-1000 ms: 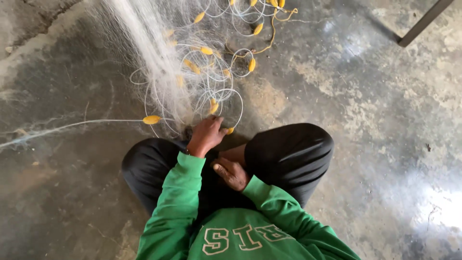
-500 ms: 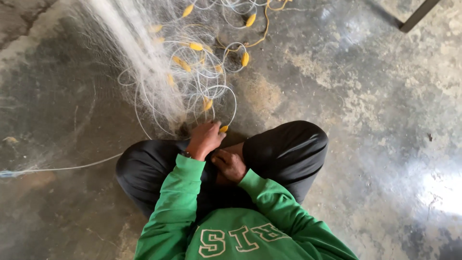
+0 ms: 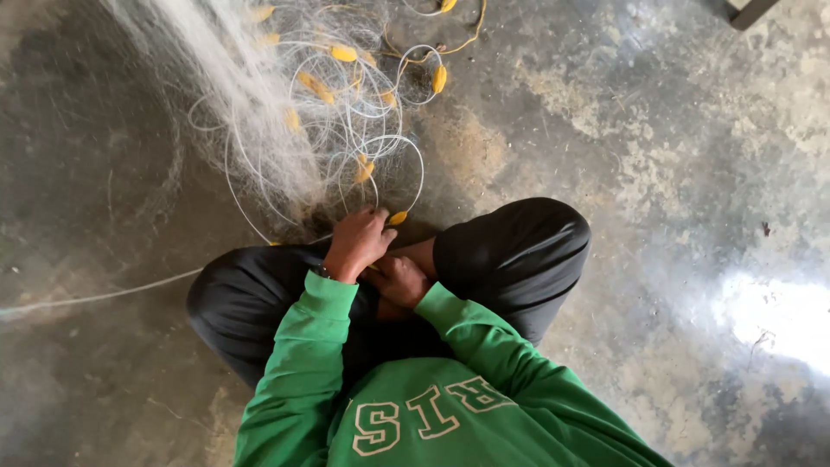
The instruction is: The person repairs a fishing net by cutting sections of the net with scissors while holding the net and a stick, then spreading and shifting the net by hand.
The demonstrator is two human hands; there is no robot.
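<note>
I sit cross-legged on a concrete floor in black trousers and a green sweatshirt. A pale fishing net lies heaped ahead of my knees, with coiled white line and several yellow floats strung on it. My left hand reaches forward, fingers closed on the line beside a yellow float. My right hand rests lower, between my knees, curled around the line close to my left hand. What exactly lies inside its fingers is hidden.
A white line runs off to the left across the floor. A dark bar or furniture leg shows at the top right corner. A bright patch of light falls on the floor to the right.
The view has shifted, so the net sits further left in the picture. My right hand has moved up close beneath my left. The single float lying at the left is gone from view.
</note>
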